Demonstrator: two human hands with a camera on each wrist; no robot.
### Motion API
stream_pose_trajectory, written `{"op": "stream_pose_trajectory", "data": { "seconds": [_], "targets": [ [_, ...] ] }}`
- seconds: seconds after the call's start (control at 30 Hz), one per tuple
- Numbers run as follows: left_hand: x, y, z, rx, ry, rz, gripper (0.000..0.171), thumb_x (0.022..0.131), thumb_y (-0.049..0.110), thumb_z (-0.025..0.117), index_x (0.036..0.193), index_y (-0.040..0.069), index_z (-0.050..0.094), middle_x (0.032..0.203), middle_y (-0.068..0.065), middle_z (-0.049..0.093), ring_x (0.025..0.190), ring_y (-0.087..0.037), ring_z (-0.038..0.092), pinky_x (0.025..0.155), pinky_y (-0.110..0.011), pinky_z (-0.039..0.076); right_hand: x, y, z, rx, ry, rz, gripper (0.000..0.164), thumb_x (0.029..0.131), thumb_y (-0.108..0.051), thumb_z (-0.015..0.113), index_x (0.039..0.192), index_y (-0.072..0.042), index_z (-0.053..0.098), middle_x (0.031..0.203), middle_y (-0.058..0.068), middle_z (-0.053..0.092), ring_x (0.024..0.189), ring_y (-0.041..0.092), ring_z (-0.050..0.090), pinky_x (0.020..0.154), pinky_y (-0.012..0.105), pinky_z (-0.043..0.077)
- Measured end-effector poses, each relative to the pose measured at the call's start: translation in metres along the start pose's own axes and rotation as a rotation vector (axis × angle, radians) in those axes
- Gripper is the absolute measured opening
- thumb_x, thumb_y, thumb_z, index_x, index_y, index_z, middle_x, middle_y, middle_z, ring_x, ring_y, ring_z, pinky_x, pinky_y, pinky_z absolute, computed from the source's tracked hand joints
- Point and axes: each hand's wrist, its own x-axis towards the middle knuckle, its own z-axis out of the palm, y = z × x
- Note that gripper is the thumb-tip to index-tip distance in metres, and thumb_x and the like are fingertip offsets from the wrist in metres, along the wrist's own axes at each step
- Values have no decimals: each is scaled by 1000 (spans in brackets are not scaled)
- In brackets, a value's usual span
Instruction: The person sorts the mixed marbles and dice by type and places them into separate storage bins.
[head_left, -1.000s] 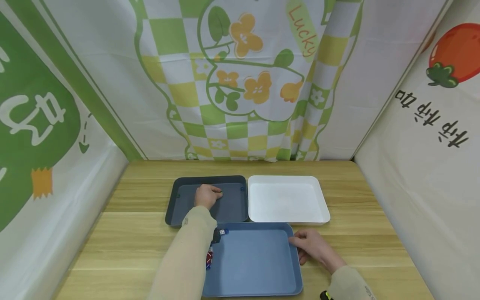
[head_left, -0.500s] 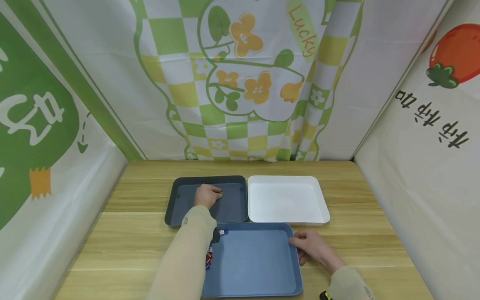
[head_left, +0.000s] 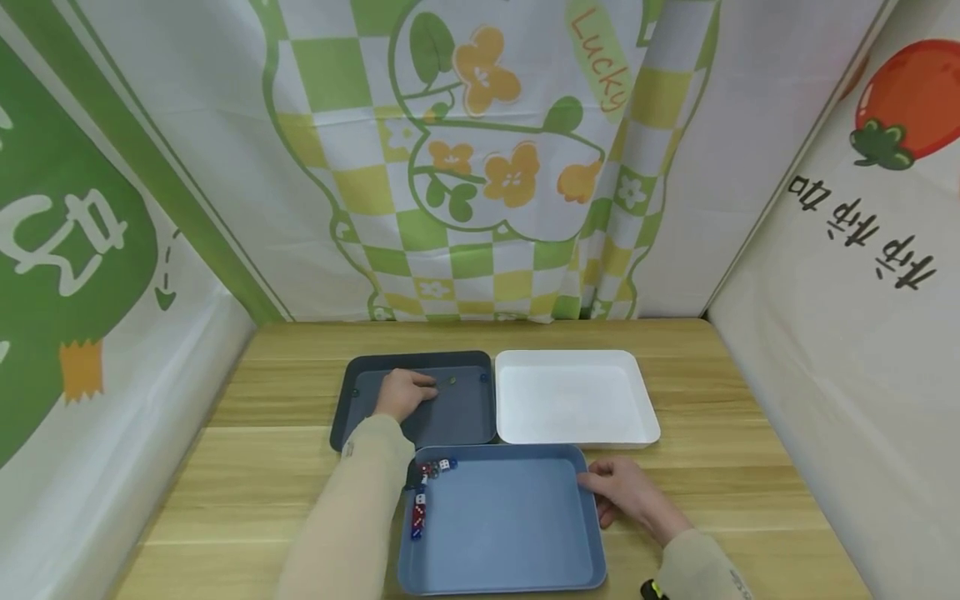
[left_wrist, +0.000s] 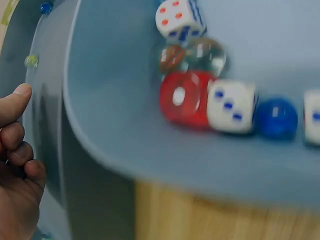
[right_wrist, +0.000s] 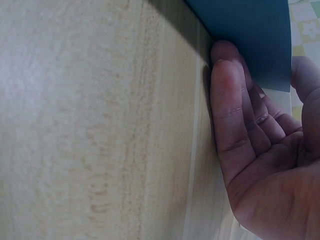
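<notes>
My left hand [head_left: 405, 394] is over the dark grey tray [head_left: 420, 360], its fingers loosely curled around nothing. Just beyond its fingertips, a yellow-green glass marble [head_left: 452, 381] lies on the tray floor, apart from the thumb in the left wrist view. A blue marble [head_left: 483, 378] is by that tray's right wall and a dark green one [head_left: 356, 392] by its left. My right hand [head_left: 622, 492] grips the right wall of the blue tray [head_left: 510, 533], thumb over the rim and fingers outside against the tabletop. Red and white dice [left_wrist: 232, 106] and marbles [left_wrist: 276, 118] line the blue tray's left corner.
A white tray [head_left: 577, 400] stands right of the dark grey one, behind the blue tray. All three rest on a wooden table [head_left: 712, 450]. Printed fabric [head_left: 480, 208] hangs at the back and both sides.
The yellow-green marble, earlier at my left fingertips, now lies free of them. My left hand and forearm have drawn slightly left, uncovering more dice. The right hand keeps its place.
</notes>
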Motion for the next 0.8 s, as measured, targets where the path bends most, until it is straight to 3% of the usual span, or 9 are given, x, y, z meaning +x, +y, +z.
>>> {"op": "stream_pose_trajectory", "data": {
  "seconds": [0.23,0.43,0.6,0.7,0.8],
  "targets": [
    [-5,8,-22,44,-45,81,28,100,20,66,119,2,75,124,-19,71,117,-38,65,98,-52,53,-1,-2,-1,-5,3,13,30,97,-27,68,103,3,68,70,7,65,57,15,63,53,32,57],
    [-14,13,-40,18,-132,105,34,104,26,61,127,3,71,124,-17,71,100,-29,72,88,-49,57,-1,-2,-1,-12,10,16,31,97,-27,68,105,3,69,71,8,65,58,15,63,54,32,58],
    [-26,19,-50,45,-154,143,34,105,26,60,126,3,72,118,-15,73,95,-26,71,82,-45,57,-1,-1,-1,-8,13,21,32,96,-27,68,106,3,68,71,9,65,57,15,63,53,32,57],
    [-36,21,-55,68,-159,155,33,105,26,59,123,3,73,104,-14,75,81,-21,67,74,-40,54,-1,-1,-1,-9,12,24,32,97,-28,68,107,3,68,71,9,65,57,15,63,53,32,57],
    [-46,22,-61,97,-153,165,29,105,26,59,106,6,79,77,-10,71,58,-15,50,64,-35,45,-1,-1,0,-11,4,20,32,97,-28,67,106,3,69,70,8,65,57,15,64,54,32,58]
  ]
}}
